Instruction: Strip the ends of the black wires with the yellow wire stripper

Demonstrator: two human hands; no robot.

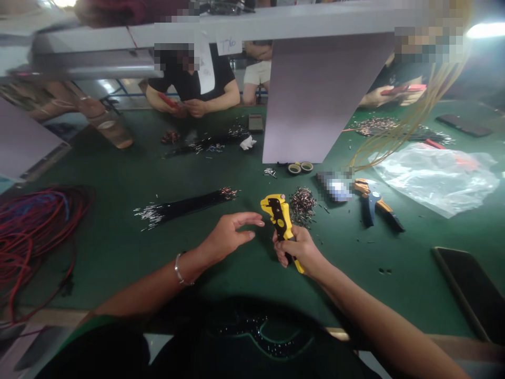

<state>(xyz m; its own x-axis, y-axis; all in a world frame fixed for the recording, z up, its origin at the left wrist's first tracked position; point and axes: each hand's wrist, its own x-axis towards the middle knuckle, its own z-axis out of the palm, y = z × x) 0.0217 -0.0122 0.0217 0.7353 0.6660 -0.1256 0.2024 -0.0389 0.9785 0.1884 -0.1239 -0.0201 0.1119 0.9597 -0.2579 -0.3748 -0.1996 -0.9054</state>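
My right hand (294,248) is wrapped round the handles of a yellow and black wire stripper (281,217), whose head points up and to the left. My left hand (235,231) is just left of the tool's jaws, thumb and forefinger stretched apart, with nothing visible between them. Beyond it lies a bundle of black wires (187,207), with pale ends on the left and coppery ends on the right. A heap of short dark and coppery scraps (303,204) rests on the green table (221,176) behind the wire stripper.
Red and blue wire coils (39,226) lie at left. On the right are orange and black pliers (374,204), a clear plastic bag (437,173) and a phone (469,289). Tape rolls (300,168) stand by an upright panel (311,100). Co-workers (193,87) work opposite beneath a shelf.
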